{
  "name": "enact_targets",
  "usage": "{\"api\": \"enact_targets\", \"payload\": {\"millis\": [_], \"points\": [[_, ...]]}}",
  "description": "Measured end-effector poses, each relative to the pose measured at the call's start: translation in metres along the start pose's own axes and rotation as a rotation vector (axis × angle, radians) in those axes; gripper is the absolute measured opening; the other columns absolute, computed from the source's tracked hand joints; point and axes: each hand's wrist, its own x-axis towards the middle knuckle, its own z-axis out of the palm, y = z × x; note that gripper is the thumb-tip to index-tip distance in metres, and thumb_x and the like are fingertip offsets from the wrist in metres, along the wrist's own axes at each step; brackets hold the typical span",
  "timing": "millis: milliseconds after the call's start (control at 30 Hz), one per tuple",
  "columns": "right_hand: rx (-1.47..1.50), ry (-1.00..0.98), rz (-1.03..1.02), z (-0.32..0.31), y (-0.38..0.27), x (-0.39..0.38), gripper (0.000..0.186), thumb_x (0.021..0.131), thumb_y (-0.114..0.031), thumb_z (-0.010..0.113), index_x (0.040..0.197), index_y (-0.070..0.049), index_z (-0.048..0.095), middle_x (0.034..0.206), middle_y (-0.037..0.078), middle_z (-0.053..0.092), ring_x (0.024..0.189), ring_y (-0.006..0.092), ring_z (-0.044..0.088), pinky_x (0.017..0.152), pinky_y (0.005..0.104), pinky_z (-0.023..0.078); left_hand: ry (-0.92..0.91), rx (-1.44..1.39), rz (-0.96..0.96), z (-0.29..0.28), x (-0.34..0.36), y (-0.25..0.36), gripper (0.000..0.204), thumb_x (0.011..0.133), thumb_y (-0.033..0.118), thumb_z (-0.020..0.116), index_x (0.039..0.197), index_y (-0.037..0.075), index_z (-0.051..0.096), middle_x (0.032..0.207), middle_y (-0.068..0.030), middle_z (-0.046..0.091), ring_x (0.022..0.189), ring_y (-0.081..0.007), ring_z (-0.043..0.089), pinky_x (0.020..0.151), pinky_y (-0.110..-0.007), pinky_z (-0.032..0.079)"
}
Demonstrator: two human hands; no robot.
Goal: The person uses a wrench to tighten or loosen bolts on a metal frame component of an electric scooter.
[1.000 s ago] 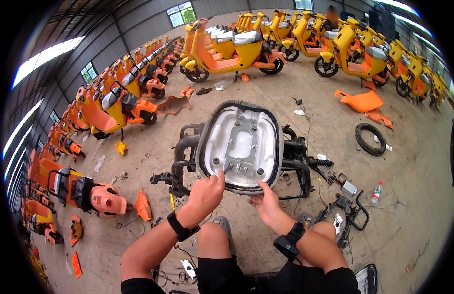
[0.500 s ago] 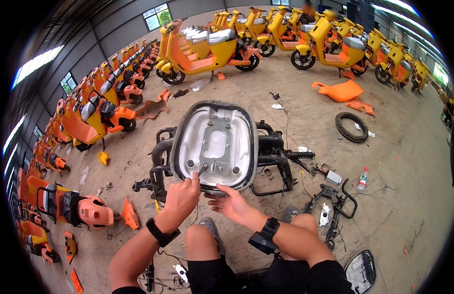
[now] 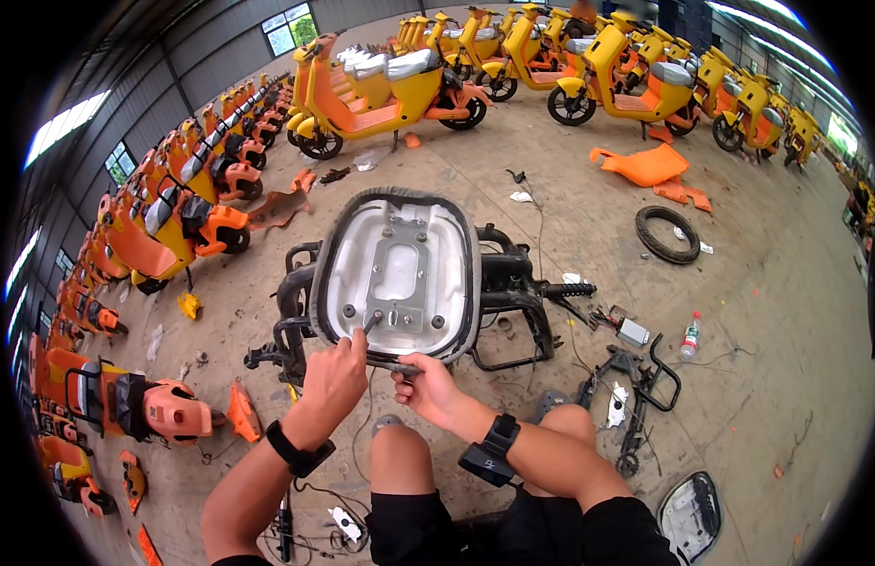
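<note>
An upturned seat (image 3: 335,255) with a white base, dark rim and metal bracket plate (image 3: 411,274) rests on a black tubular scooter frame (image 3: 522,321). My left hand (image 3: 335,377) is closed round a small dark tool (image 3: 371,323), its tip at a bolt on the plate's lower left; index finger points along it. My right hand (image 3: 423,385) grips the seat's front rim from below, thumb on the edge and fingers curled. Both wrists wear black straps with devices. My knees are bent below the seat.
Rows of yellow and orange scooters (image 3: 400,104) stand around, with a person (image 3: 583,21) among them at the back. Orange panels (image 3: 645,165), a tire (image 3: 694,253), a bottle (image 3: 690,335), a metal controller box (image 3: 633,330), cables and another seat base (image 3: 690,519) lie on the floor.
My view has shifted, so the seat and scooters appear further left. The fingers of my right hand have curled tighter at the rim. The tool stays at the same bolt.
</note>
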Motion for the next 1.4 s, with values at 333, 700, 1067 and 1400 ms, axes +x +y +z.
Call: {"api": "enact_targets", "payload": {"millis": [333,700,1067,1400], "points": [[0.029,0.012,-0.014,0.003,-0.003,-0.002,0.014,0.090,-0.024,0.056,0.089,-0.011,0.050,0.074,0.001,0.053,0.059,0.0136,0.041,0.062,0.0305,0.037,-0.145,0.091,-0.123,-0.018,0.015,0.020,0.027,0.078,0.003,0.057,0.104,-0.007,0.058,0.074,-0.0185,0.065,0.063,-0.0325,0.068,0.055,-0.039,0.053],[0.049,0.021,0.038,0.003,-0.010,0.002,0.011,0.088,-0.019,0.057,0.089,-0.010,0.050,0.072,0.004,0.055,0.055,0.0150,0.041,0.058,0.0295,0.037,-0.041,0.118,0.013,-0.004,0.012,-0.003,0.025,0.097,0.023,0.054,0.091,0.000,0.056,0.058,-0.0100,0.060,0.052,-0.0276,0.063,0.046,-0.039,0.048],[0.015,-0.063,0.083,0.009,-0.011,-0.010,0.012,0.091,-0.019,0.056,0.087,-0.012,0.048,0.070,0.002,0.053,0.056,0.0127,0.043,0.054,0.0269,0.035,-0.071,0.034,0.113,-0.013,0.016,-0.023,0.022,0.096,0.021,0.055,0.089,0.000,0.055,0.057,-0.0114,0.061,0.052,-0.0303,0.064,0.048,-0.039,0.049],[0.063,-0.077,0.061,0.002,-0.006,0.005,0.026,0.091,-0.017,0.058,0.074,-0.015,0.039,0.066,0.002,0.050,0.058,0.0151,0.046,0.049,0.0271,0.034,-0.106,-0.102,0.247,-0.013,0.031,-0.064,0.014,0.090,0.019,0.062,0.095,0.006,0.060,0.062,-0.0118,0.060,0.055,-0.0320,0.061,0.048,-0.043,0.046]]}}
